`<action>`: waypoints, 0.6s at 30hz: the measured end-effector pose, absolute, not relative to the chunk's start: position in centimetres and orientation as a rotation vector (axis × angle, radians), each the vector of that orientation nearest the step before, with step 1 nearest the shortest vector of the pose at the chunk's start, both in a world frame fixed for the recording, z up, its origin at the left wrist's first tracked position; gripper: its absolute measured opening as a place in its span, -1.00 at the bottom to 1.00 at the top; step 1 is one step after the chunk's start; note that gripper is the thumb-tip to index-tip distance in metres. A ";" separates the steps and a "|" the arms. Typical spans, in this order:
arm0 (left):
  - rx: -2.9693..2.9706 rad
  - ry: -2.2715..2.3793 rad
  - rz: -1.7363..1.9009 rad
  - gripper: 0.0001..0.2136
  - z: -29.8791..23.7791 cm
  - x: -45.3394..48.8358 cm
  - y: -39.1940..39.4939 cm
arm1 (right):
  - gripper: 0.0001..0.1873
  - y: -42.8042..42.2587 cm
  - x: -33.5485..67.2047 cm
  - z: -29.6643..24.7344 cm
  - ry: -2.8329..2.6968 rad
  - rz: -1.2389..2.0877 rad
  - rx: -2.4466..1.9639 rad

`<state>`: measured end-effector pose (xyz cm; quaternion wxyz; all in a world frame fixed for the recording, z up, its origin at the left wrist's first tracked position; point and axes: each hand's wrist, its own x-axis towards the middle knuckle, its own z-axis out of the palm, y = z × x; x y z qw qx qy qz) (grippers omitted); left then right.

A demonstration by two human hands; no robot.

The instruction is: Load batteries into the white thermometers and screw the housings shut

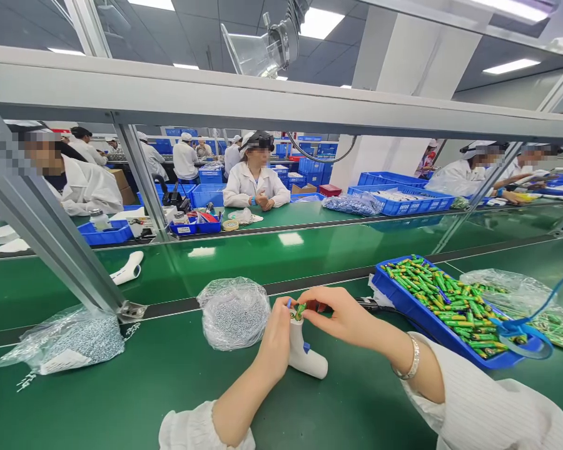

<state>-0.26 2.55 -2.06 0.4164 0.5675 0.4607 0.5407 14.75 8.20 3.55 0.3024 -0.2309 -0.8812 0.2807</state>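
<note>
Table (169,387): left hand (276,337) grips device (306,357), right hand (342,315) battery (300,310).

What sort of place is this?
Most likely a factory assembly line: a long green conveyor belt, a blue tray of green batteries, and people in white coats. The left hand holds a white device; the right hand holds a battery at its top.

White ribbed sleeves (478,406), silver bracelet (413,359) on right wrist
</note>
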 end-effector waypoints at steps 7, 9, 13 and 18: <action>1.427 1.145 1.350 -0.56 -2.1 -0.3 2.5 | -0.73 8.5 14.8 4.8 -2.316 0.885 -0.636; 1.408 1.188 1.324 -0.56 -2.2 -0.3 2.5 | -0.70 8.9 15.0 4.8 -2.217 0.955 -0.702; 1.373 1.209 1.335 -0.51 -2.3 -0.2 2.5 | -0.60 9.9 14.8 3.1 -1.987 1.202 -0.821; 1.515 1.092 1.382 -0.60 -2.0 -0.4 2.7 | -0.32 9.1 12.8 0.6 -1.726 1.604 -0.887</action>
